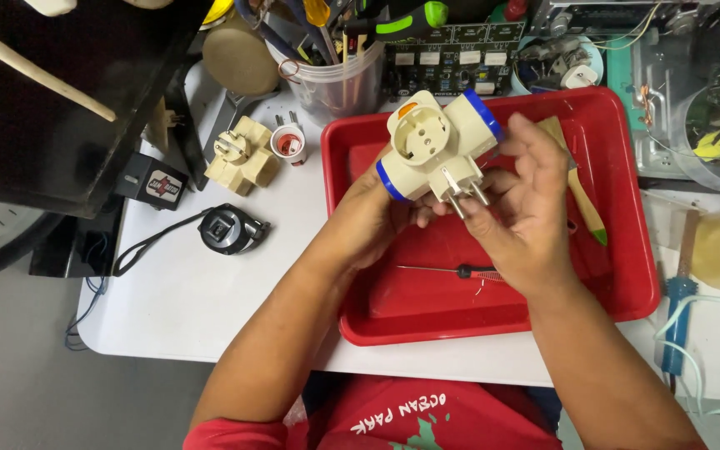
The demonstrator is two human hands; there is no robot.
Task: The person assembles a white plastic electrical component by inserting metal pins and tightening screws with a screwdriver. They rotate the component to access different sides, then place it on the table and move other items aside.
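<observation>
Above red plastic tray (627,275): both hands clamp cream plastic multi-socket adapter with blue end rings (437,143). Left hand (377,218) grips underneath, right hand (520,196) beside the metal prongs. Long axis diagonal; prongs point lower-right.

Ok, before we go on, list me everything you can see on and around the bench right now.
multi-socket adapter: one, cream with blue rings, held above the tray, plug pins up
red tray: one, red, middle of the white table
screwdriver: one, thin shaft, black and red handle, lying in the tray
brush: one, wooden handle with green tip, in the tray on the right side
second adapter: one, cream, on the table left of the tray
small plug: one, white and red, beside the second adapter
tape measure: one, black, on the table at left
tool tub: one, clear plastic, behind the tray
left hand: under the adapter, holding it
right hand: gripping the adapter near its pins
</observation>
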